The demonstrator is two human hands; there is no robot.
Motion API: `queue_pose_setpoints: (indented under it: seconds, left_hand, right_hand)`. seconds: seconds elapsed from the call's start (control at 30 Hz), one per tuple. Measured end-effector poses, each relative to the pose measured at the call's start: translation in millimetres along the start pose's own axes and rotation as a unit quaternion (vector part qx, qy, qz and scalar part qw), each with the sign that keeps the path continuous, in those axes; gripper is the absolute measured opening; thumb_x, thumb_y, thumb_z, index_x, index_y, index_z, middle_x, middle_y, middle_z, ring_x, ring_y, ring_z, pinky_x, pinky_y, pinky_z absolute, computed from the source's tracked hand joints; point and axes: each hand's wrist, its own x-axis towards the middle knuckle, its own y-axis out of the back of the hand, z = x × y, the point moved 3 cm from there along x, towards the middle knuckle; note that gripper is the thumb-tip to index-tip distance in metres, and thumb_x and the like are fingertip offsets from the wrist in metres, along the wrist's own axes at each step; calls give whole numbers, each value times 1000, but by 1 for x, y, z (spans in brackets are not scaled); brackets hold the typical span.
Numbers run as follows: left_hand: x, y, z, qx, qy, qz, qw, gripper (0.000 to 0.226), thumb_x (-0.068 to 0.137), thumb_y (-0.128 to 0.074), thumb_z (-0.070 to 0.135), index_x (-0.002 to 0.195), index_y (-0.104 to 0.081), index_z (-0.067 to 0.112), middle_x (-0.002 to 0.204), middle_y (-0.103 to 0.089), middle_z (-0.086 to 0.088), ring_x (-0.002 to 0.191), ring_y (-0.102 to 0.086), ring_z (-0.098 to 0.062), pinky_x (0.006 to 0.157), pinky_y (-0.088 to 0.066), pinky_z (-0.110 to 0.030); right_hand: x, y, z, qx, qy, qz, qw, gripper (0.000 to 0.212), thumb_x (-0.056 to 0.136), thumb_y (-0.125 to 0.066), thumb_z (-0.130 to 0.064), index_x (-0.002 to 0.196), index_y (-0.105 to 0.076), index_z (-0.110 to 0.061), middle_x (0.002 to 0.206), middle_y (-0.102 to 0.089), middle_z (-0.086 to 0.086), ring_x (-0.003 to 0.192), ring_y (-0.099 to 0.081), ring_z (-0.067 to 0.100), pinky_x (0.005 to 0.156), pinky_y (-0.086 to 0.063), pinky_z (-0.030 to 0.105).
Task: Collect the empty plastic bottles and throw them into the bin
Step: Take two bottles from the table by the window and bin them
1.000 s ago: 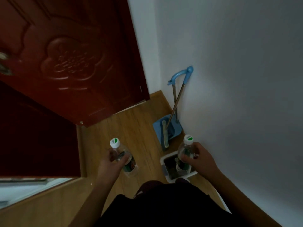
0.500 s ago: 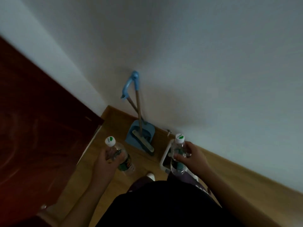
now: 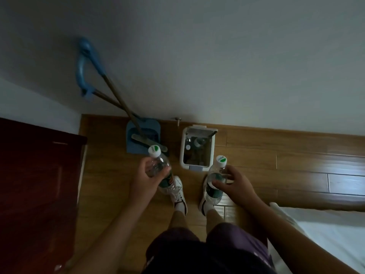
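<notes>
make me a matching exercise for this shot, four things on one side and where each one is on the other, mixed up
Things:
1. bottle in left hand
2. bottle in right hand
3. bin
4. dustpan

Places:
A. on the floor by the wall, lid open, bottles inside
B. above the right shoe
C. on the floor left of the bin, broom resting in it
D. above the left shoe

Pairs: 1-D, 2-B, 3-A, 4-C

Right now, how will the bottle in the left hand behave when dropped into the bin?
The bottle in the left hand looks clear and empty, so it is probably light. Its thin plastic may crumple. Being round, it could roll against the bottles already in the bin.
</notes>
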Motion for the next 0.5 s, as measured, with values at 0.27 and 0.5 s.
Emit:
queue_pose_setpoints:
  seconds: [0.27,0.5]
  left_hand:
    - [93,-105,-70,-8,15,10,1000,62,79,-77,45,132,-50,29,119,-54,18,96,-50,10,70,-39,-12]
    - [177,-172,-120,-25,-12,-5,1000,58,79,-80,35,128,-50,30,116,-63,13,102,-60,4,74,-49,-14]
  right_hand:
    - [111,-40,73,34,-1,6,999,51,78,-78,-41,123,-59,-23,116,-66,-10,107,-63,9,77,-49,22]
    - [203,-57,123,51,15,23,998,47,82,-74,-41,121,-59,-22,115,-67,-9,107,-63,7,73,-48,19]
